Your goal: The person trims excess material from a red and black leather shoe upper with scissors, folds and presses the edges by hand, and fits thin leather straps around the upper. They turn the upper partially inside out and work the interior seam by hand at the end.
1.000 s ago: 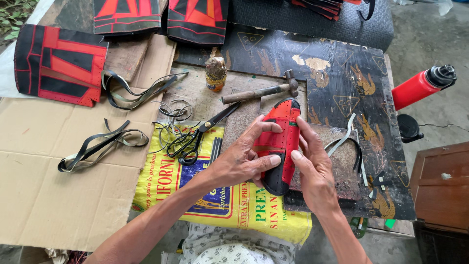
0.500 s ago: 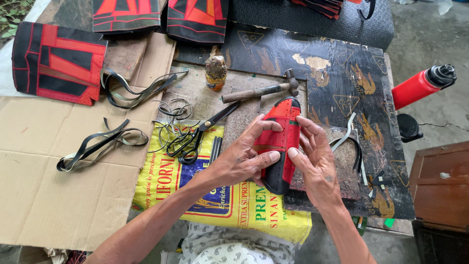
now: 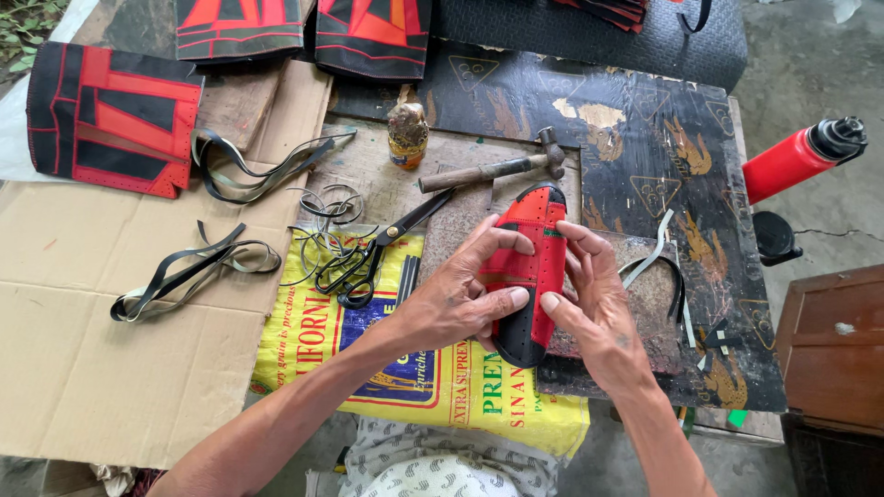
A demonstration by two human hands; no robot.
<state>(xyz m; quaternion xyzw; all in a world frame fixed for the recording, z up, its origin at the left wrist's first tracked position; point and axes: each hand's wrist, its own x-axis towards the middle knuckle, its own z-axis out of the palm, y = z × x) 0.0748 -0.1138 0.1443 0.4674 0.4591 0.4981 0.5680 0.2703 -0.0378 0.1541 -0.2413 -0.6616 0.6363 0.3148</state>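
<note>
1. Fingers of both hands close round a long red-and-black perforated leather piece (image 3: 527, 276): left hand (image 3: 456, 299) grips its left edge, right hand (image 3: 594, 299) pinches its right edge.
2. That piece sits just below the wooden-handled hammer (image 3: 493, 168).
3. Black-handled scissors (image 3: 378, 253) lie left of the hammer's handle.

- The left hand (image 3: 456, 299) and right hand (image 3: 599, 299) are gripping a red-and-black perforated piece (image 3: 527, 267) from both sides.
- Scissors (image 3: 378, 253) are lying at nine o'clock from it.
- A hammer (image 3: 493, 167) is resting at twelve o'clock.
</note>
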